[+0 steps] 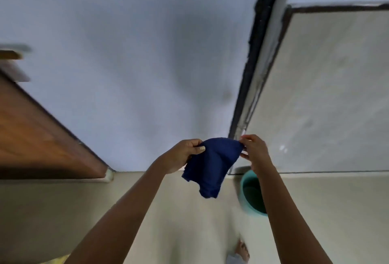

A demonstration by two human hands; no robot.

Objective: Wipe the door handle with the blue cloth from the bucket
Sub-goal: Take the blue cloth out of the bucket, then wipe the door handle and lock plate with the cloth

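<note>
1. So, L hand: pinching one top corner of the cloth, thumb on front, fingers curled behind.
2. R hand: pinching the opposite top corner w/ fingertips; rest of the fingers loosely bent.
3. Cloth: dark blue, held up in the air btwn both hands, top edge stretched, lower part hanging loose and bunched. Looks like it's being spread or shaken out. Can't tell if wet; no drips visible.
4. Bucket: teal, on the floor below and just right of the cloth, partly hidden by the R forearm. Cloth is clear of it, not touching.
5. Further out: blue-grey wall behind the hands, wooden door at left, well apart from the cloth. Frosted panel w/ dark frame at right. A foot shows at the bottom edge.
6. Handle: not clearly in view. Blurry shape at far left edge above the door, can't tell what it is.
7. Progress, my read: pickup part done, since cloth is out of the bucket and in hand. Wiping not started; cloth touches nothing but the hands.
8. Left to do, probably: gather cloth into one hand, turn toward the door, find the handle, wipe it. Early stage overall, maybe a third in.
</note>
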